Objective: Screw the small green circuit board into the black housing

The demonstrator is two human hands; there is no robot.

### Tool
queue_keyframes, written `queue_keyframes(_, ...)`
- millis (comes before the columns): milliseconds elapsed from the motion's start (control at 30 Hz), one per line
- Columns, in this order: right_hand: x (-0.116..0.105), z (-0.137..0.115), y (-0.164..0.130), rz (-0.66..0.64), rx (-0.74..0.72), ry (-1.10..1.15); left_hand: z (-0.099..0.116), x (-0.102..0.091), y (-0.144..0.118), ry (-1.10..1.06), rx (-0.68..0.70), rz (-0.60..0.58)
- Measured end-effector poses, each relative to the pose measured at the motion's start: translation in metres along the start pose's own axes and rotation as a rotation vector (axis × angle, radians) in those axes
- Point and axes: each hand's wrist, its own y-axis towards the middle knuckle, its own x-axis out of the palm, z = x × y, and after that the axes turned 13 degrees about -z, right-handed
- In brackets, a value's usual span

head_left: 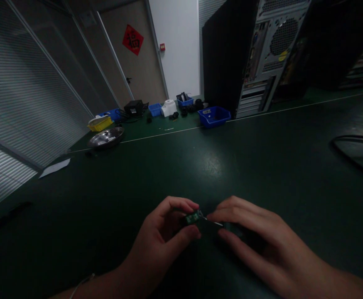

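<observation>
Head-worn view, forward and down across table [144, 174]; hands [155, 238] close (lower centre), door [147, 70] well back, upper left.

dim overall | glare patch — green tabletop [212, 164] | edges — stretched

Blue bin [214, 121] sits by PC twr [223, 62], metal dish [106, 139] nr yellow tray [100, 125].

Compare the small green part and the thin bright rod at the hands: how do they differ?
The green part is blocky, while the rod is slender. The green part has pale patches; the rod looks plain and shiny. The green part sits between the left hand's thumb and fingers, the rod at the right hand's fingertips. Both are small.
</observation>
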Motion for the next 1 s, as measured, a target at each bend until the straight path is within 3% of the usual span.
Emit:
queue_keyframes(267,-0.0002,-0.0003,-0.0003,-0.022,0.008,0.037,0.0026,-0.0039,-0.0025,0.279,0.074,-0.018)
queue_keyframes(500,0.0003,-0.0032,0.0027,0.032,-0.004,0.132,0.0056,0.0002,0.0026,0.0,0.038,-0.014)
queue_keyframes(633,0.0002,-0.0046,0.0038,0.031,0.018,0.145,0.0043,0.0015,0.001,-0.03,0.031,0.008)
queue_keyframes(700,-0.0001,-0.0039,0.0039,0.033,0.045,0.132,0.004,0.0002,-0.0011,0.051,0.038,0.037)
queue_keyframes(800,-0.0004,-0.0021,0.004,0.053,0.089,0.095,0.0033,-0.0035,-0.0044,0.345,0.101,0.038)
queue_keyframes(900,0.0006,-0.0009,0.0036,0.092,0.107,0.069,0.0009,-0.0063,-0.0066,0.633,0.211,-0.035)
queue_keyframes(1000,0.0021,-0.0009,0.0035,0.113,0.094,0.055,-0.003,-0.0065,-0.0073,0.783,0.274,-0.141)
